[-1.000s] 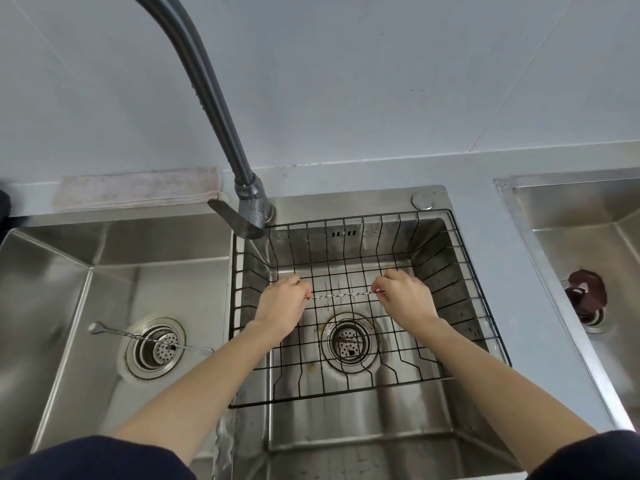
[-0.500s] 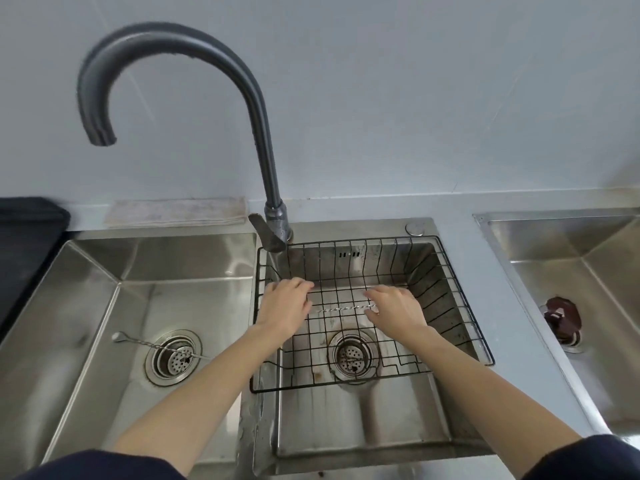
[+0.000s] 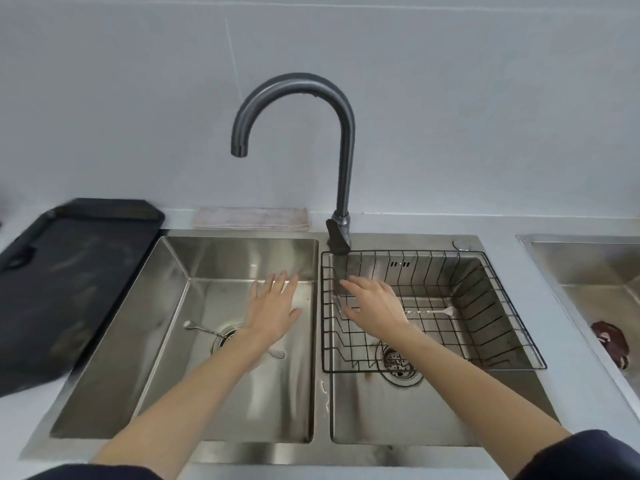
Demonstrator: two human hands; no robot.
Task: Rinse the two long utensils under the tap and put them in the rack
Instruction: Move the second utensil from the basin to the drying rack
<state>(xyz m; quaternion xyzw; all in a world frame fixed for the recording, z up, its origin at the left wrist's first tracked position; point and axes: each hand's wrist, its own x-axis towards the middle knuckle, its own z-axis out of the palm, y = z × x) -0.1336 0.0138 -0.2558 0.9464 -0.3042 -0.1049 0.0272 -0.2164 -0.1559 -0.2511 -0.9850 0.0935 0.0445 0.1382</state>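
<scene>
A thin twisted metal utensil [image 3: 433, 311] lies flat in the black wire rack [image 3: 498, 313] that sits in the right basin. A second long metal utensil [image 3: 204, 329] lies on the floor of the left basin, across its drain, partly hidden under my left forearm. My left hand [image 3: 273, 311] hovers open over the left basin, fingers spread, holding nothing. My right hand [image 3: 374, 304] is open over the rack's left part, empty, just left of the utensil in the rack. The dark curved tap [image 3: 343, 150] stands behind, its spout over the left basin; no water runs.
A black tray [image 3: 59, 282] lies on the counter to the left. A folded cloth [image 3: 249, 219] lies behind the left basin. Another sink [image 3: 588, 268] at the right edge holds a dark brown object [image 3: 611, 341]. The tap lever [image 3: 337, 237] points down at the rack's back left corner.
Both hands have let go of the utensil, which now lies in the rack. They opened and moved left; the left hand is now over the left basin. The view has pulled back and shifted left.
</scene>
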